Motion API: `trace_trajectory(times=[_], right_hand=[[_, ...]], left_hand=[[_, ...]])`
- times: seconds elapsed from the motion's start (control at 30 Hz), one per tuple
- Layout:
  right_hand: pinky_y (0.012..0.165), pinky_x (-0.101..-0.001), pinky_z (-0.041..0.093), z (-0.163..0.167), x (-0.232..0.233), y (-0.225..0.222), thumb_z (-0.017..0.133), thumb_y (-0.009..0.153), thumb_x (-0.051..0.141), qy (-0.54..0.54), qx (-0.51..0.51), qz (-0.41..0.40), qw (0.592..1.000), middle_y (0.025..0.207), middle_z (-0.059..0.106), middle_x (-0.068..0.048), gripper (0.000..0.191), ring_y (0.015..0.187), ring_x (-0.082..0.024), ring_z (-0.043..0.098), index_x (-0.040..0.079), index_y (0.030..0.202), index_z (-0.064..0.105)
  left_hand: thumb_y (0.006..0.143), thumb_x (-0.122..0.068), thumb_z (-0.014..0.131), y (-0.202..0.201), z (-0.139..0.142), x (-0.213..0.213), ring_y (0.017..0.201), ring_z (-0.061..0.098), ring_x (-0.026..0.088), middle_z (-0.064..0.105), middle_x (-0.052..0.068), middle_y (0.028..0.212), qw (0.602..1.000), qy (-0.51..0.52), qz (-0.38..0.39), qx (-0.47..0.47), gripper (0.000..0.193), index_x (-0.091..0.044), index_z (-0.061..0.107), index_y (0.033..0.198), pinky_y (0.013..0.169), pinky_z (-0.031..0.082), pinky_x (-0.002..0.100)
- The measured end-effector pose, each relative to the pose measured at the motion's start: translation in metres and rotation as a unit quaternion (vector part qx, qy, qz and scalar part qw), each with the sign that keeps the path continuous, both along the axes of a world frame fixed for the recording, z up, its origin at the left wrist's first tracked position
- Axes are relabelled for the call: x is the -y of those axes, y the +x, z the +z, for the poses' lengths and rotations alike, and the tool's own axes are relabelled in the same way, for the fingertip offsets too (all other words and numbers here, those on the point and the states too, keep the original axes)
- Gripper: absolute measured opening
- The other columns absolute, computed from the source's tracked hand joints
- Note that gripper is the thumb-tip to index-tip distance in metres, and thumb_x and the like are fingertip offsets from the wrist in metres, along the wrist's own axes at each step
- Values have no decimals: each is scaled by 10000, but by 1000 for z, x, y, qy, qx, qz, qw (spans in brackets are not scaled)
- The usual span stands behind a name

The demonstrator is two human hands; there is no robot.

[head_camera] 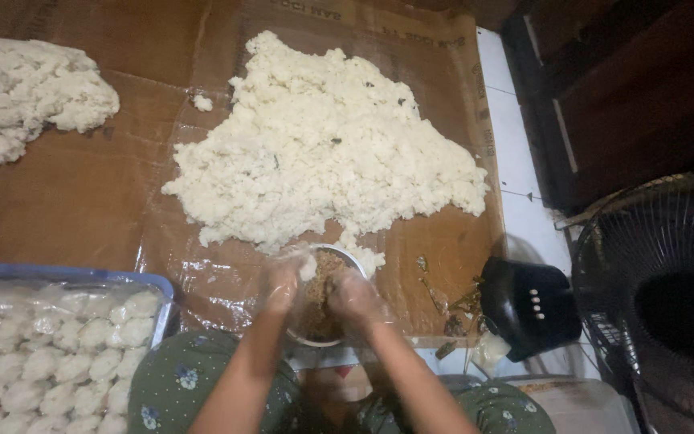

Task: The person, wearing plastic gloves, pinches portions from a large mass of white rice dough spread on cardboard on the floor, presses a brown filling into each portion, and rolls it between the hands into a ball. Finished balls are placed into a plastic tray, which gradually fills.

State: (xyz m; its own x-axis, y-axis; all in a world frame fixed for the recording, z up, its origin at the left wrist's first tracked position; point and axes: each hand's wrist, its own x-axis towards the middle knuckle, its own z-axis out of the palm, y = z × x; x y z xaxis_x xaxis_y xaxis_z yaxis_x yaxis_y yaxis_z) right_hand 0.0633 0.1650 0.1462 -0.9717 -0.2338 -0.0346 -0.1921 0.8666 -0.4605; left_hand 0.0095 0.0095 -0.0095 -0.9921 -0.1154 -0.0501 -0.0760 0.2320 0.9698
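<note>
Fingers of both hands are sheathed in thin clear plastic gloves and are gathered over a small round bowl [323, 301] of brown filling. On the left hand [284, 283] the fingers are curled, and a small white lump of rice [308, 268] is seen at their tips; whether it is pinched or merely touched cannot be told through the blur. The right hand [353, 296] is bent down into the bowl, its fingers half closed over the filling, with nothing clearly gripped. Just beyond the fingertips, directly ahead, the big heap of white rice [323, 149] is spread on a brown plastic-covered sheet [82, 201], its long axis running crosswise to the forearms; its near edge almost touches the bowl's rim, and both hands are about equally close to it. Left of the left fingers, a blue-rimmed tray [158, 281] of shaped white balls is set under clear film. Far off to the upper left a smaller rice pile [30, 92] is left, and to the right of the right fingers a black fan [652, 289] is stood.
</note>
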Motion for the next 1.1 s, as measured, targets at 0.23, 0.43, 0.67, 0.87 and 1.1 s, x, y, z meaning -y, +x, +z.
trace_trajectory(times=[0.23,0.43,0.67,0.87,1.1], right_hand=[[863,-466,523,100,37,11,621,902,176,-151,-17,-63,986,1025,723,-227,226,988,-386,679,29,1039,725],[860,-450,525,111,48,1,666,899,193,-118,4,-87,989,1003,723,-212,205,958,-367,686,30,992,750],[862,-438,550,93,10,3,703,886,206,4,-43,-36,998,1038,775,-156,215,935,-319,718,121,1047,816],[1009,-462,536,54,24,24,609,913,45,-292,-110,22,950,1200,733,-161,311,1141,-331,688,74,1190,747],[968,-449,489,39,55,23,614,915,112,-48,-303,93,947,1227,649,-240,326,1105,-341,615,16,1221,674]], left_hand=[[973,-162,542,25,70,2,1149,650,319,719,203,1208,998,-35,-25,-46,306,13,750,1114,986,488,392],[837,-93,655,27,119,1,1062,688,223,752,125,1147,948,312,-35,51,346,-17,719,1168,938,529,339],[1000,-223,561,29,123,6,938,647,215,736,118,1046,943,300,57,129,327,19,714,1157,838,513,330],[972,-250,526,15,94,-11,883,680,198,739,119,1017,932,319,13,172,364,4,689,1175,774,545,342],[1038,-651,353,10,92,-9,1169,628,276,683,191,1262,942,190,9,277,761,-2,590,1358,1040,470,386]])
